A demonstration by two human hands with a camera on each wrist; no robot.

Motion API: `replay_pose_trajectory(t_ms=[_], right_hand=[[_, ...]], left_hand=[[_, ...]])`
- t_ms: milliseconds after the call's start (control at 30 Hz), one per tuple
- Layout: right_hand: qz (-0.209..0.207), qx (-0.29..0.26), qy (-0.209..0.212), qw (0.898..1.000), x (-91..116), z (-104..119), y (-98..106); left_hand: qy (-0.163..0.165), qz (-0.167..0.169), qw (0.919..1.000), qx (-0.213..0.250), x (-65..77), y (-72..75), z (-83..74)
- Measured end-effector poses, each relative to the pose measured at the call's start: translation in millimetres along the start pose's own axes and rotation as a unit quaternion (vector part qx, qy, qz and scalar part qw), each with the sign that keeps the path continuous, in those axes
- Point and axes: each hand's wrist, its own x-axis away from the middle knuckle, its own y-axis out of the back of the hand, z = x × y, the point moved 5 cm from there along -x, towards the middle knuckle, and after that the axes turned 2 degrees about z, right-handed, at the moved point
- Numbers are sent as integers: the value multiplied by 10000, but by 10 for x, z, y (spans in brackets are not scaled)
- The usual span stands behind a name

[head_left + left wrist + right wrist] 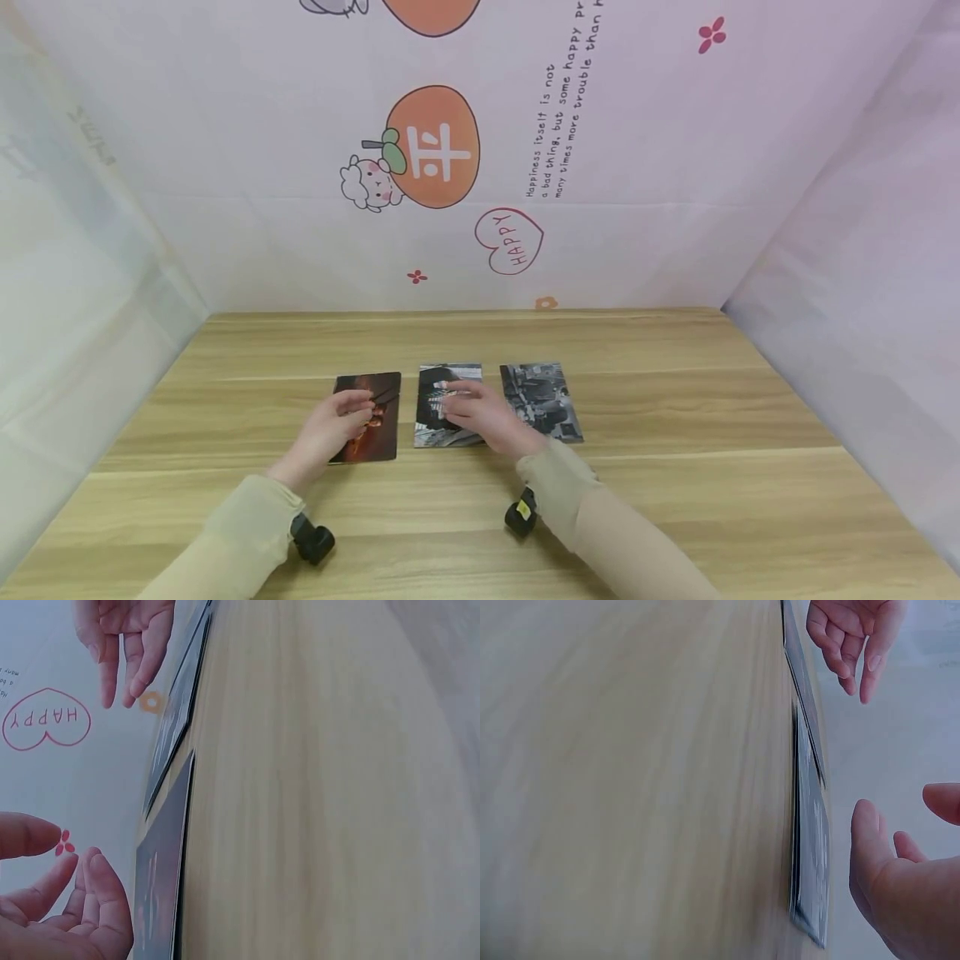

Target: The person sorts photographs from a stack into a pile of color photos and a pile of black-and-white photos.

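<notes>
Three picture cards lie in a row on the wooden table. The left card [382, 442] is dark with a reddish-orange picture. The middle card [431, 437] and the right card [536, 387] have mostly black, grey and white pictures. My left hand [333, 427] hovers over the left card, its fingers relaxed and thumb apart from them in the left wrist view. Above the middle card is my right hand [487, 417], covering part of it; its thumb and fingers are spread apart in the right wrist view. Neither hand holds anything.
The wooden table [652, 500] runs back to a white printed cloth wall [637, 208] with orange fruit drawings and writing. Pale cloth walls also stand at the left and right. A black wrist camera [313, 540] hangs below the left cuff, another black camera [521, 515] below the right.
</notes>
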Motion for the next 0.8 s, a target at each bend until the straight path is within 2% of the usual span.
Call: replay_pose_trajectory(t_ms=[133,267,467,633,800], right_hand=[[-109,-23,-4,9999,61,13,106],[-153,23,8,9999,119,21,207],[-212,64,15,9998,181,26,343],[-319,199,20,9993,225,28,466],[-489,146,-36,9987,265,15,596]], left_hand=[[121,-47,9996,236,-42,-101,-10],[104,-32,9994,335,-72,-201,-49],[-46,5,9985,548,-108,-346,-108],[-178,38,9983,552,-138,-467,-154],[-196,50,9979,620,-178,-590,-203]])
